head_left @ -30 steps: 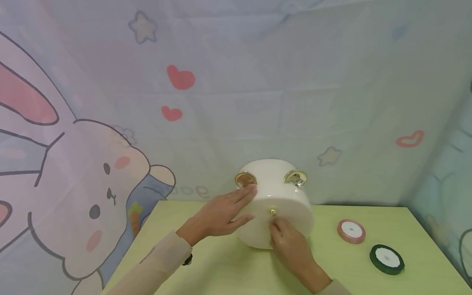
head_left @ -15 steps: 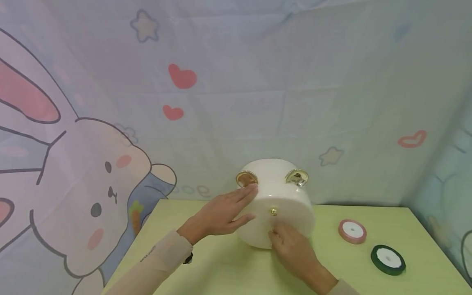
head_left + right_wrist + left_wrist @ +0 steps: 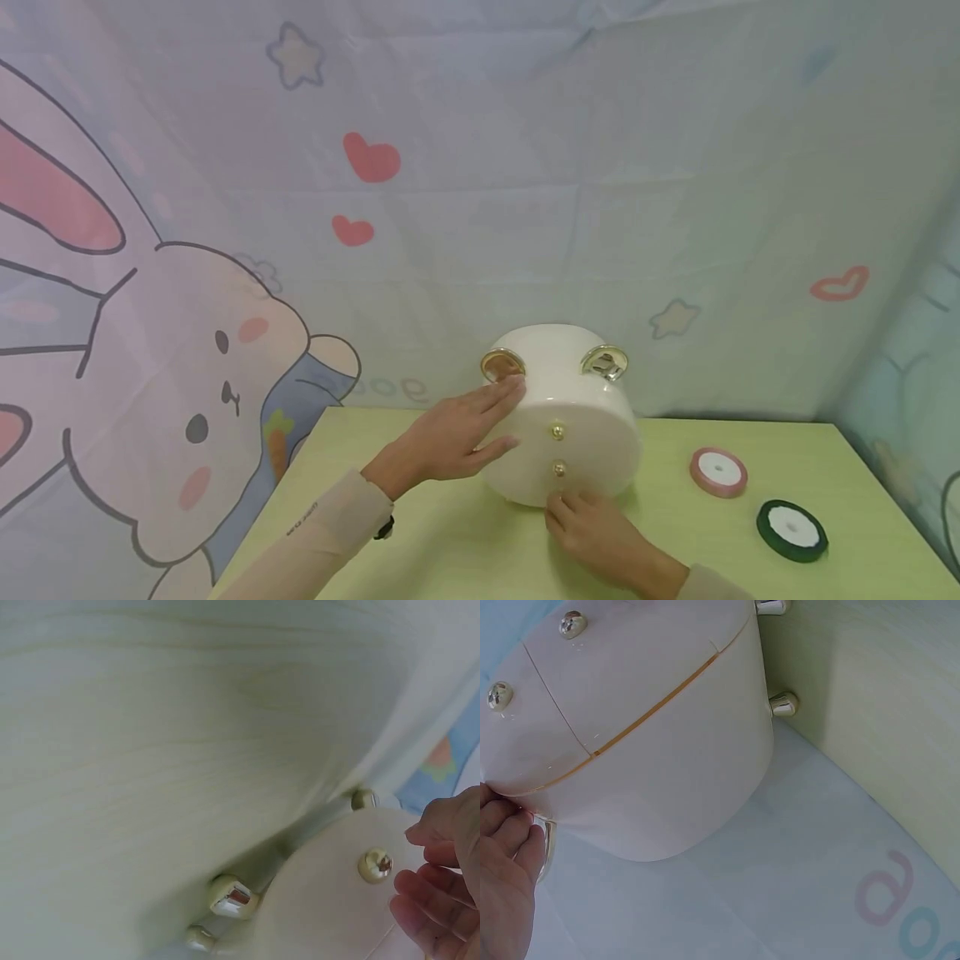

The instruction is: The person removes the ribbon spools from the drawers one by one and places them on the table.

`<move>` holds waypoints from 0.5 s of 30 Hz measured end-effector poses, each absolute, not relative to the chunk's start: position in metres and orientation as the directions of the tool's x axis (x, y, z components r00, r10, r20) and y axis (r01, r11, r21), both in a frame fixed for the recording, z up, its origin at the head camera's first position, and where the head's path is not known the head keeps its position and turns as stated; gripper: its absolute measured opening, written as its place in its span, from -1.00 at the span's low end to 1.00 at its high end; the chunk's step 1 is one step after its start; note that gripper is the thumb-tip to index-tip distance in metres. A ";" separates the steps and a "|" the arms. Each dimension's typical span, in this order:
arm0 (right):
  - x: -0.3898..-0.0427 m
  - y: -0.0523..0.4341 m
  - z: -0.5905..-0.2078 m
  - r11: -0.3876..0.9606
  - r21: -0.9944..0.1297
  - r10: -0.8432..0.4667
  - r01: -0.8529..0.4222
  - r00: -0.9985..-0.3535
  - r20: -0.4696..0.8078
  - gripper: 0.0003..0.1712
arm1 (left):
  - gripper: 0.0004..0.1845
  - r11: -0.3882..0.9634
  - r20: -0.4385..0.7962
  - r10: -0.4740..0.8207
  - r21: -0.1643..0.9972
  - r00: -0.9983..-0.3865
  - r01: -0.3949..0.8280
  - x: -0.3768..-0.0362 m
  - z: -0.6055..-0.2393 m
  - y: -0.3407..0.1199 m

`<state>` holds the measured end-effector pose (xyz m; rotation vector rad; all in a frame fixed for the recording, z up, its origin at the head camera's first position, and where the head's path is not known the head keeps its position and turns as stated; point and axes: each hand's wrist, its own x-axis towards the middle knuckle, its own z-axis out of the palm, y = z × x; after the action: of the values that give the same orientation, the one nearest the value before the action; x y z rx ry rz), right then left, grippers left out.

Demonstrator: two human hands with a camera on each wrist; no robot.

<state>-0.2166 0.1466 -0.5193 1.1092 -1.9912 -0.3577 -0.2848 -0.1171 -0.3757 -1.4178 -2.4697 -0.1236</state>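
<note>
The left hand (image 3: 442,437) lies flat, fingers straight, steadying the white box (image 3: 577,400). The right hand (image 3: 600,533), fingers loosely bent and holding nothing, touches its base under the lower knob (image 3: 558,469). Likely next: pinching that knob.

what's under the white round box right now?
Under the white round box: small gold feet resting on the green table. The right hand covers its lower front edge, and nothing beneath its middle is visible.

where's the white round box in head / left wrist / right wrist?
Head: white round box centre, on the table, between both hands.
Left wrist: fills upper left.
Right wrist: only its face, lower right.
Shared landmark: gold knob on its face.
</note>
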 end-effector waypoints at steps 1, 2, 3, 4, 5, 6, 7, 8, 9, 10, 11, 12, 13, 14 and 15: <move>-0.216 0.146 -0.520 0.555 0.595 -0.824 -0.581 -0.286 0.490 -0.75 | -0.23 0.511 0.291 0.832 -0.069 -0.473 0.857 -0.285 -0.376 -0.117; -0.215 0.146 -0.521 0.538 0.608 -0.837 -0.583 -0.290 0.463 -0.75 | -0.23 0.512 0.291 0.832 -0.070 -0.473 0.856 -0.284 -0.376 -0.117; -0.215 0.146 -0.522 0.524 0.619 -0.849 -0.585 -0.295 0.440 -0.75 | -0.23 0.511 0.291 0.832 -0.070 -0.473 0.857 -0.284 -0.376 -0.117; -0.215 0.147 -0.522 0.511 0.631 -0.858 -0.584 -0.300 0.417 -0.74 | -0.23 0.511 0.291 0.833 -0.073 -0.472 0.857 -0.284 -0.376 -0.117; -0.214 0.147 -0.523 0.500 0.639 -0.865 -0.585 -0.306 0.398 -0.74 | -0.22 0.510 0.291 0.833 -0.072 -0.471 0.857 -0.284 -0.375 -0.117; -0.214 0.147 -0.524 0.493 0.648 -0.870 -0.580 -0.311 0.383 -0.73 | -0.22 0.510 0.292 0.833 -0.074 -0.470 0.857 -0.285 -0.376 -0.117; -0.215 0.147 -0.525 0.487 0.661 -0.874 -0.572 -0.315 0.371 -0.71 | -0.22 0.510 0.293 0.833 -0.075 -0.470 0.857 -0.285 -0.376 -0.117; -0.215 0.148 -0.525 0.481 0.670 -0.877 -0.565 -0.317 0.362 -0.70 | -0.22 0.510 0.294 0.833 -0.076 -0.470 0.857 -0.285 -0.376 -0.117; -0.216 0.148 -0.525 0.477 0.680 -0.879 -0.556 -0.314 0.359 -0.69 | -0.23 0.509 0.294 0.833 -0.073 -0.469 0.858 -0.285 -0.376 -0.117; -0.216 0.148 -0.526 0.474 0.692 -0.880 -0.544 -0.310 0.360 -0.66 | -0.23 0.508 0.295 0.833 -0.074 -0.468 0.858 -0.285 -0.377 -0.117; -0.217 0.147 -0.526 0.473 0.702 -0.881 -0.533 -0.304 0.363 -0.62 | -0.23 0.507 0.296 0.833 -0.074 -0.467 0.859 -0.285 -0.377 -0.117; -0.219 0.147 -0.526 0.473 0.711 -0.881 -0.521 -0.297 0.368 -0.56 | -0.23 0.508 0.296 0.833 -0.074 -0.467 0.858 -0.285 -0.377 -0.117; -0.220 0.147 -0.526 0.474 0.717 -0.880 -0.511 -0.292 0.374 -0.49 | -0.23 0.508 0.297 0.833 -0.075 -0.467 0.858 -0.285 -0.377 -0.117; -0.221 0.146 -0.526 0.478 0.719 -0.878 -0.504 -0.288 0.381 -0.42 | -0.23 0.509 0.296 0.832 -0.074 -0.469 0.858 -0.285 -0.377 -0.117; -0.223 0.146 -0.527 0.480 0.721 -0.877 -0.499 -0.286 0.386 -0.34 | -0.23 0.510 0.296 0.832 -0.073 -0.470 0.857 -0.285 -0.378 -0.117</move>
<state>-0.2228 0.1457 -0.5269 1.1408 -1.9414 -0.6097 -0.2853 -0.1175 -0.3775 -1.4179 -2.4624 -0.1221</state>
